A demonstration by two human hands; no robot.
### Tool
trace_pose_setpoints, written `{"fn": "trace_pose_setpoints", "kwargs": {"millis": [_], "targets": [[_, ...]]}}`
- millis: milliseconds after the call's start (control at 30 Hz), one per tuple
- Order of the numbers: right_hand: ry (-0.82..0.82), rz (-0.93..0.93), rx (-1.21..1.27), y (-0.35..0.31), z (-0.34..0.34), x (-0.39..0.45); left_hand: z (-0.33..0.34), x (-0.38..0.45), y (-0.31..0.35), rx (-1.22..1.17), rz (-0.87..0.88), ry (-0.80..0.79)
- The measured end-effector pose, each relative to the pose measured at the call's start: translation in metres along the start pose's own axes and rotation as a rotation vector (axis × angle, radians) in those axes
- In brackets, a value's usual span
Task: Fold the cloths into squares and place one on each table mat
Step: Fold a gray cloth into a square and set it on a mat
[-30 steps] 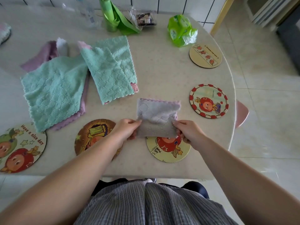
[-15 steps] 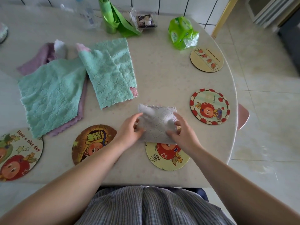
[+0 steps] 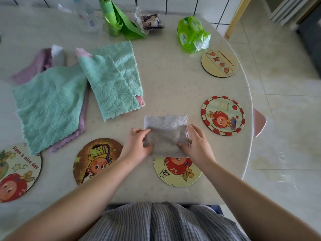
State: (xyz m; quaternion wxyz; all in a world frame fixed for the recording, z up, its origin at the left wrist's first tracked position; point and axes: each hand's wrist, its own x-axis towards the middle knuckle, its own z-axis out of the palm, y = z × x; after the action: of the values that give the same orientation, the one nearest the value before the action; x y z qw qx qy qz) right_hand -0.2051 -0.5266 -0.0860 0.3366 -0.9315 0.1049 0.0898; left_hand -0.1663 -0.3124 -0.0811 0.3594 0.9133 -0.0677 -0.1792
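A grey cloth, folded into a small square, lies on the table with its near edge over the yellow round mat. My left hand pinches its left edge. My right hand holds its right edge, thumb on top. Other mats lie around: a brown one, a "Have a nice day" one, a red-rimmed one and a tan one. Unfolded green cloths lie at the left over a purple cloth.
At the table's far side stand a green tissue pack, a roll of green bags, a clear bottle and a small dark packet. A pink stool sits past the table's right edge.
The grey cloth was folded over from a taller piece into a smaller square lying flat. Both hands moved from its near corners to its left and right edges.
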Motion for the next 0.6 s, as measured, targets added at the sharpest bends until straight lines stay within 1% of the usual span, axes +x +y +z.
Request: {"fn": "trace_pose_setpoints", "kwargs": {"millis": [33, 100, 133, 167, 200, 267, 333, 400, 467, 500, 533, 567, 600], "targets": [[0.030, -0.045, -0.081, 0.000, -0.001, -0.001, 0.000, -0.002, 0.001, 0.121, 0.071, 0.040], [0.065, -0.208, -0.243, -0.004, -0.001, -0.002, 0.001, -0.001, 0.004, 0.351, 0.309, 0.090], [0.051, -0.300, -0.296, -0.008, -0.001, -0.001, 0.003, 0.001, 0.004, 0.428, 0.413, 0.074], [0.009, -0.366, -0.342, -0.011, 0.000, 0.001, 0.005, 0.005, 0.005, 0.486, 0.478, 0.026], [-0.052, -0.392, -0.384, -0.014, 0.001, 0.003, 0.006, 0.009, 0.006, 0.531, 0.490, -0.045], [-0.182, -0.338, -0.445, -0.014, 0.001, 0.010, 0.008, 0.019, 0.004, 0.589, 0.386, -0.188], [-0.230, -0.277, -0.496, -0.011, -0.001, 0.018, 0.005, 0.027, 0.001, 0.670, 0.305, -0.282], [-0.252, -0.224, -0.509, -0.008, -0.005, 0.023, 0.000, 0.032, 0.002, 0.707, 0.300, -0.328], [-0.262, -0.181, -0.466, -0.008, -0.008, 0.024, -0.004, 0.033, 0.003, 0.676, 0.318, -0.347], [-0.232, -0.166, -0.421, -0.009, -0.010, 0.023, -0.005, 0.032, 0.003, 0.635, 0.325, -0.329], [-0.173, -0.141, -0.353, -0.010, -0.012, 0.021, -0.007, 0.028, 0.003, 0.568, 0.317, -0.278], [-0.102, -0.093, -0.256, -0.010, -0.014, 0.019, -0.008, 0.024, 0.002, 0.472, 0.281, -0.191], [-0.043, -0.024, -0.142, -0.010, -0.016, 0.018, -0.009, 0.018, 0.000, 0.349, 0.209, -0.084]]}}
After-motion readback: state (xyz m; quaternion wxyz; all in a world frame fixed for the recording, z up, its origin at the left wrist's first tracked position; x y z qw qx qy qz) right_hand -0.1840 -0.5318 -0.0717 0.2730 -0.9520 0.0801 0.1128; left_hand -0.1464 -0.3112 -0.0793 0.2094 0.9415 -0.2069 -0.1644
